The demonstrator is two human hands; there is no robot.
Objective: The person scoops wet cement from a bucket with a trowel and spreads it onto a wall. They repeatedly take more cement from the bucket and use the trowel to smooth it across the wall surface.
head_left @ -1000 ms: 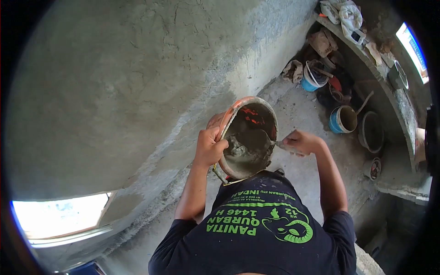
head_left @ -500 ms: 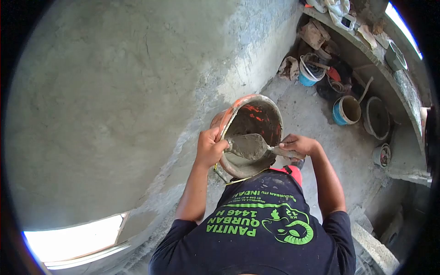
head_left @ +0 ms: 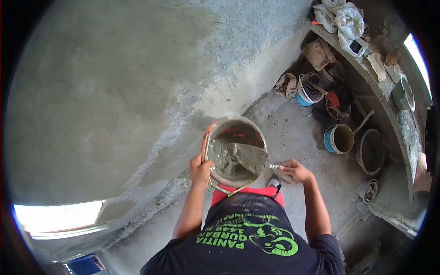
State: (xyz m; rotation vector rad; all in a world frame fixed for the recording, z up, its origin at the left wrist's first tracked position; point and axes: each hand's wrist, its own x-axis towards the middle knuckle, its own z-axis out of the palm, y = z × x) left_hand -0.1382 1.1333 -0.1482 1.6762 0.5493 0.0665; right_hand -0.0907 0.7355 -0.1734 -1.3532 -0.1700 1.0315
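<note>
My left hand [head_left: 200, 170] grips the near-left rim of an orange mortar-crusted bucket [head_left: 205, 142], held in front of my body. Wet grey mortar [head_left: 221, 158] lies inside it. My right hand [head_left: 297, 171] is closed around the handle of a trowel [head_left: 251, 157]. The blade reaches over the bucket's right rim, and its tip is at the mortar. Grey mortar coats the blade. The bucket's wire handle [head_left: 220, 188] hangs down on the near side, by my left hand.
A partly plastered wall [head_left: 110, 101] rises on the left. On the floor at right stand a blue-white bucket [head_left: 303, 97], another blue bucket [head_left: 331, 140], a round tub [head_left: 359, 158] and a small pail [head_left: 368, 190]. White sacks [head_left: 350, 24] lie on the curved ledge [head_left: 382, 98].
The bucket has tipped from facing sideways to more upright, so the mortar inside shows. The trowel blade has moved from beside my left hand to over the mortar. The view has shifted.
</note>
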